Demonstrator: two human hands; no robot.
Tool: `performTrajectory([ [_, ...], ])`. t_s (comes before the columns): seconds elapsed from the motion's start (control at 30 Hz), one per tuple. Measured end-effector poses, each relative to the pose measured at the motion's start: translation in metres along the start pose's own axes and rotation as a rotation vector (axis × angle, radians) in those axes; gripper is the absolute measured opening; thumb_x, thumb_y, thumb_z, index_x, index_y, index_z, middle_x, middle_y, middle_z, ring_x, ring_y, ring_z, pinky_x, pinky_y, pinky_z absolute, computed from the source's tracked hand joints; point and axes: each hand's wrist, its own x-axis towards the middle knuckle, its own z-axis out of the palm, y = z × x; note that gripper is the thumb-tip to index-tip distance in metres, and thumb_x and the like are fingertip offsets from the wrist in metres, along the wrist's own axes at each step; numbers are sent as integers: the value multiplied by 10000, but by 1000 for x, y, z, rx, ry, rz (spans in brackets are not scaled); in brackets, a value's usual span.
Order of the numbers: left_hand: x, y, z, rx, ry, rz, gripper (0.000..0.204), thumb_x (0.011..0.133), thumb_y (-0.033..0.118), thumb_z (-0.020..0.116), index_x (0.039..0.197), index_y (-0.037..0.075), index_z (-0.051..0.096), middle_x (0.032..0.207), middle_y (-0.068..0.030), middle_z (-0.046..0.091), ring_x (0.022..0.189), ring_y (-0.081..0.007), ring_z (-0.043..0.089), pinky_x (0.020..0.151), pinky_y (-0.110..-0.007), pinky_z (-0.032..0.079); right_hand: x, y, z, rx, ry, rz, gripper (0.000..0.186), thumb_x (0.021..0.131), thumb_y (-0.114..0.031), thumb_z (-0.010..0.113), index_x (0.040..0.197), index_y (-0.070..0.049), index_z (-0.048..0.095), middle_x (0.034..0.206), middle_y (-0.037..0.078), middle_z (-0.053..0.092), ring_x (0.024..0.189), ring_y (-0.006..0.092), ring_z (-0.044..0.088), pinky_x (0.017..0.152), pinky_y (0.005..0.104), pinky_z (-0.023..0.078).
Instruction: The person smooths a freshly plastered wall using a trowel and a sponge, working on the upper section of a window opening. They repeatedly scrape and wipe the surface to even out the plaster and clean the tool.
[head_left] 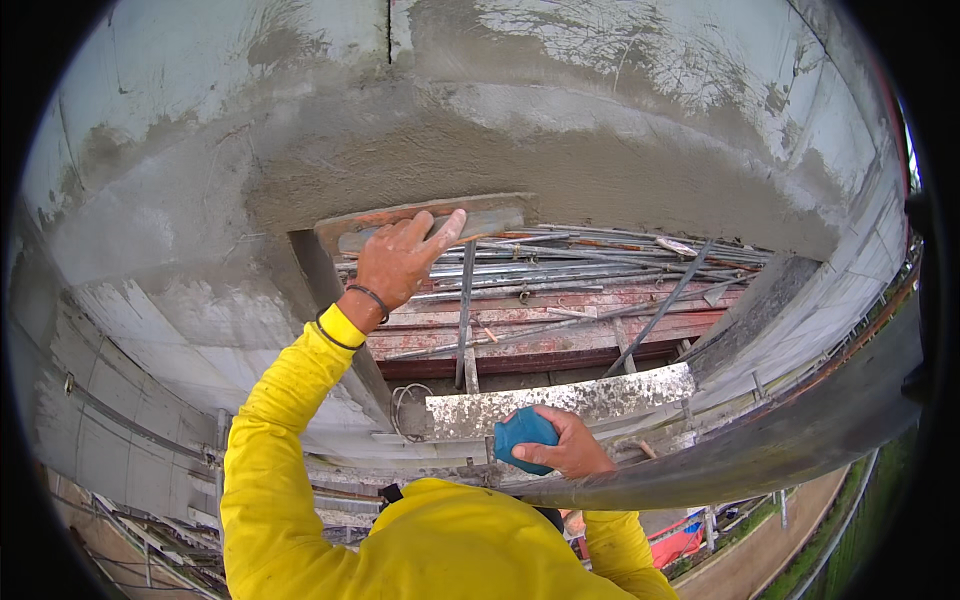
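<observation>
While the left hand (400,258) presses a float (430,222) against wet plaster (560,165), the right hand (568,445) clasps a blue sponge (522,436).

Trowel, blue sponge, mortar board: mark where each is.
Trowel (425,225): head view, flat blade against the wet plaster.
Blue sponge (524,436): head view, its exposed blue face.
Mortar board (560,402): head view, its spattered top.

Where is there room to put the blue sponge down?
The flat speckled board just above the right hand holding the sponge is bare. The red planks below the rods have some free strips. Crowded: the pile of metal rods beside the left hand on the trowel.
</observation>
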Motion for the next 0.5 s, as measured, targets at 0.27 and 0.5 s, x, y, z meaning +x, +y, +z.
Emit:
performTrajectory([
  [0.27, 35, -22, -1, -1, 96, -154, 660, 894, 75, 692, 1511, 225, 512, 994, -85, 603, 860, -286, 680, 703, -406, 575, -3, 11, -5, -41, 85, -69, 514, 861, -259, 883, 1274, -29, 680, 1064, 68, 723, 940, 153, 684, 865, 311, 565],
  [0.5, -57, -25, -10, -242, 698, -912, 454, 1014, 162, 671, 1436, 66, 534, 1153, -152, 691, 986, -322, 702, 827, -403, 558, 2, 7, -4, -111, 45, -30, 543, 862, -278, 886, 1290, -21, 672, 1093, 83, 728, 956, 157, 692, 857, 318, 573],
])
